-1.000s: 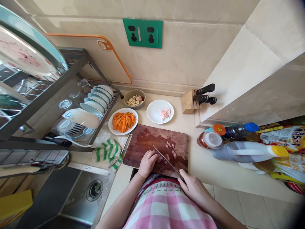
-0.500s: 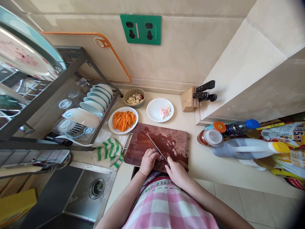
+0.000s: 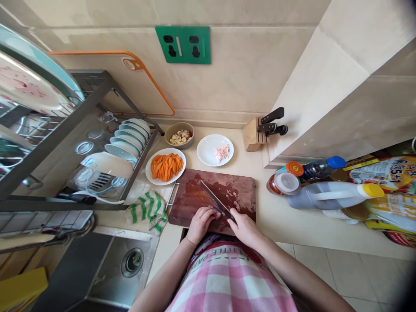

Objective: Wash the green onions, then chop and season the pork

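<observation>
A brown cutting board lies on the counter in front of me, wet and dotted with small pale scraps. My right hand is closed round the handle of a kitchen knife, whose blade points up and left across the board. My left hand has its fingers curled down on a piece of raw meat, mostly hidden under them and beside the blade. Behind the board stand a white plate with chopped pale-pink pieces and a plate of sliced carrots.
A bowl of garlic cloves and a knife block stand against the wall. A dish rack and a green-striped cloth are to the left, above the sink. Jars and a yellow-capped bottle crowd the right.
The knife has tilted, so more of its blade's flat side shows. Both hands stay at the meat on the board. The whole view has shifted slightly.
</observation>
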`<action>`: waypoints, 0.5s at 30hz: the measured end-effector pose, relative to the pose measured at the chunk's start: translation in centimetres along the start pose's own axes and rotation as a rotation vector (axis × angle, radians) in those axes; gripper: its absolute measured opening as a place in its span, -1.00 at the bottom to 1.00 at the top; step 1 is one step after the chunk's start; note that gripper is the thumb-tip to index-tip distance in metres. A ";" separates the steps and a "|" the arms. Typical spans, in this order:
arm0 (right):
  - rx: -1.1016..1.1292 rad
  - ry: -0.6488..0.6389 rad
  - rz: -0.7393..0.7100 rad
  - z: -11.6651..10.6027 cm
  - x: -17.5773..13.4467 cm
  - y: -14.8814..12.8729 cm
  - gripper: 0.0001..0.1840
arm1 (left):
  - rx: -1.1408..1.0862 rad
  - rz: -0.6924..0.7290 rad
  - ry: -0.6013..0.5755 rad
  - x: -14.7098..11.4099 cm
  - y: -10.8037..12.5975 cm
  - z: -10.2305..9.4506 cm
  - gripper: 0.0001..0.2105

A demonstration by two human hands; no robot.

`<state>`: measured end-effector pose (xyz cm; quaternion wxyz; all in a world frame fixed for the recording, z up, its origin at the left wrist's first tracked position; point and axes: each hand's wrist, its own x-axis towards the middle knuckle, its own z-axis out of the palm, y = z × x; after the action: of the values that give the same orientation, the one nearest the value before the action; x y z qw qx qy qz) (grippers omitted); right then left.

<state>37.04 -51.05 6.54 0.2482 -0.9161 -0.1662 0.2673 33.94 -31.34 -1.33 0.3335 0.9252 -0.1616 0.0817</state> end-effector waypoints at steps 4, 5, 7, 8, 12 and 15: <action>0.066 0.030 -0.047 -0.6 -2.7 1.1 -0.83 | 0.047 0.030 -0.006 0.1 -0.2 -0.1 -0.83; 0.077 0.022 -0.053 -0.6 -3.3 1.2 -0.84 | 0.060 0.031 -0.010 0.2 -0.3 -0.1 -0.83; 0.081 -0.016 -0.047 -0.6 -4.2 1.4 -0.85 | 0.086 0.037 -0.033 0.5 -0.3 -0.1 -0.82; 0.080 -0.038 -0.036 -0.6 -4.6 1.5 -0.85 | 0.095 0.039 -0.048 0.6 -0.4 -0.1 -0.81; 0.096 -0.115 0.004 -0.8 -5.1 2.3 -0.85 | 0.081 0.030 -0.084 0.9 -0.5 -0.1 -0.81; 0.081 -0.127 -0.024 -0.8 -3.8 1.8 -0.83 | 0.039 0.008 -0.039 0.9 -0.6 0.0 -0.81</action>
<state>34.70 -54.47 7.72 0.2772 -0.8845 -0.1816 0.3284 34.97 -31.13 -1.48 0.3119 0.9323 -0.1699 0.0681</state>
